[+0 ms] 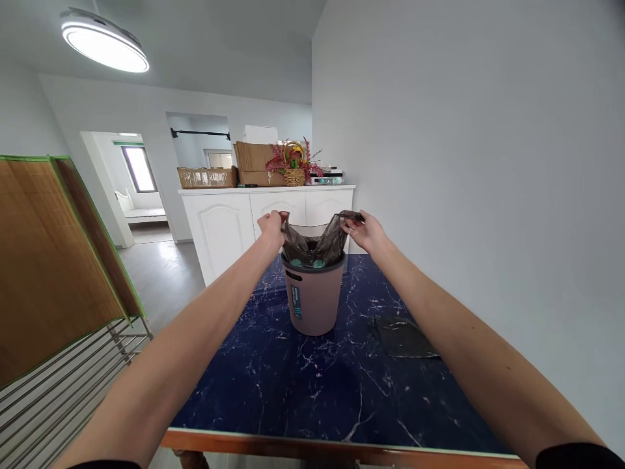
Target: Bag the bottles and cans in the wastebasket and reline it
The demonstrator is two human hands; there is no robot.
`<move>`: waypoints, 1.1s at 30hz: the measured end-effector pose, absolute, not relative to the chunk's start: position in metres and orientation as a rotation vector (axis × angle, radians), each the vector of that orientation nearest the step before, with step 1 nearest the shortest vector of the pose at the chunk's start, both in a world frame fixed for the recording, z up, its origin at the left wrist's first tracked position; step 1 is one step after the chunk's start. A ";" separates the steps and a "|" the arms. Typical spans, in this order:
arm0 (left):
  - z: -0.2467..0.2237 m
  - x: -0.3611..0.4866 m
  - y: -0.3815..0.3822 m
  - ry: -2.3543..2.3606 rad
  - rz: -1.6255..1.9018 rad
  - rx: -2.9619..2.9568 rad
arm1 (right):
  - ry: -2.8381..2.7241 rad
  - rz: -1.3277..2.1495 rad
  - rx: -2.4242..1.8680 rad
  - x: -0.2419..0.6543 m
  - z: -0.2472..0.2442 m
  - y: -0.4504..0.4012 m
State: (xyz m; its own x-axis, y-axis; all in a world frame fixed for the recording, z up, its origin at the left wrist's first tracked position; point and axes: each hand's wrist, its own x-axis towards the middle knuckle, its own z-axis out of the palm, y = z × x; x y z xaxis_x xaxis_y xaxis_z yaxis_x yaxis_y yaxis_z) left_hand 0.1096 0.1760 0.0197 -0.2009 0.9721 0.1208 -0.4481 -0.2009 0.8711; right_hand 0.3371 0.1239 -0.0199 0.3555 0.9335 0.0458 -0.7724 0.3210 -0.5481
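Observation:
A pinkish-brown trash can (317, 303) with a dark rim and a blue label stands upright on the table. A thin black garbage bag (329, 242) rises out of its mouth, its upper edge stretched between my hands. My left hand (271, 225) pinches the bag's edge on the left, above the rim. On the right, my right hand (364, 231) grips the opposite edge, fingers closed on the plastic. Something teal shows through the bag near the rim; what it is I cannot make out. Beside my right forearm lies a folded black plastic bag (403, 337), flat on the table.
The blue marble-patterned table (293, 397) has a wooden front edge. Behind it, a white cabinet (219, 228) carries cardboard boxes (258, 163) and a flower basket (295, 176). A metal rack with a brown mat (53, 267) stands left; a wall (488, 195) borders the right.

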 end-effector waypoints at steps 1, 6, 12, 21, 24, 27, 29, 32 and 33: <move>0.019 0.113 0.177 0.858 1.647 0.869 | -0.392 1.155 -0.477 0.336 -0.020 0.124; 0.023 0.133 0.176 0.791 1.657 0.928 | -0.405 1.132 -0.468 0.331 -0.018 0.119; 0.050 0.125 0.164 0.730 1.708 1.008 | -0.470 1.124 -0.418 0.328 0.000 0.102; 0.097 0.091 0.130 0.631 1.793 1.107 | -0.557 1.116 -0.315 0.323 0.038 0.071; 0.107 0.082 0.124 0.617 1.802 1.111 | -0.539 1.106 -0.303 0.325 0.044 0.068; 0.115 0.074 0.123 0.602 1.800 1.114 | -0.526 1.099 -0.291 0.327 0.053 0.068; 0.121 0.068 0.123 0.568 1.804 1.116 | -0.531 1.095 -0.277 0.327 0.060 0.067; 0.133 0.060 0.118 0.484 1.847 1.145 | -0.556 1.084 -0.246 0.325 0.074 0.062; 0.138 0.057 0.113 0.454 1.872 1.167 | -0.565 1.079 -0.235 0.324 0.079 0.059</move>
State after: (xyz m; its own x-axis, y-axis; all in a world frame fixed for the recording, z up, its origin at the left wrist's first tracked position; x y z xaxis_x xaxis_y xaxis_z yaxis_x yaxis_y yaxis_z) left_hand 0.0571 0.1127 0.1379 -0.1925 0.8157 0.5456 -0.4754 -0.5639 0.6753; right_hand 0.3241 0.0593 0.0791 0.3485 0.8812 0.3193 -0.7644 0.4644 -0.4472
